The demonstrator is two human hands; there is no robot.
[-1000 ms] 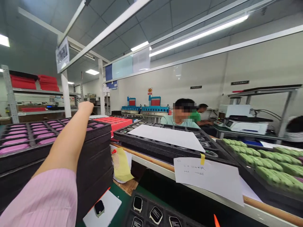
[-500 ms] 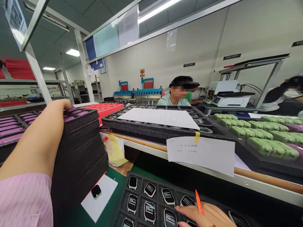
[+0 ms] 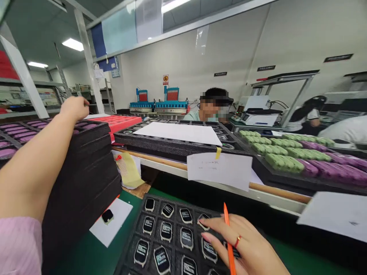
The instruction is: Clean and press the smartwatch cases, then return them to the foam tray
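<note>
My left hand point(image 3: 75, 108) reaches over the tall stack of black foam trays point(image 3: 86, 172), above the top tray with purple pieces point(image 3: 21, 131). Its fingers bend down at the far side; whether they hold anything is hidden. An orange pen point(image 3: 229, 244) rests in my right hand point(image 3: 241, 240), between the fingers. The index fingertip of that hand touches a watch point(image 3: 204, 221) in the black foam tray point(image 3: 172, 244). Several square watches with lit text screens lie in its compartments. One more watch point(image 3: 107, 216) lies on a white sheet point(image 3: 114, 229) left of the tray.
Ahead runs a shelf edge point(image 3: 177, 164) with taped paper notes point(image 3: 219, 172). On it are a red tray point(image 3: 123, 123), a black tray under white paper point(image 3: 177, 131), and green and purple pieces point(image 3: 283, 162) at right. A person point(image 3: 210, 109) sits behind; others are at the right.
My left hand has lifted off the purple pieces at the stack's far edge. The view has shifted, showing more of the watch tray and my right hand, whose index finger has moved onto a top-row watch.
</note>
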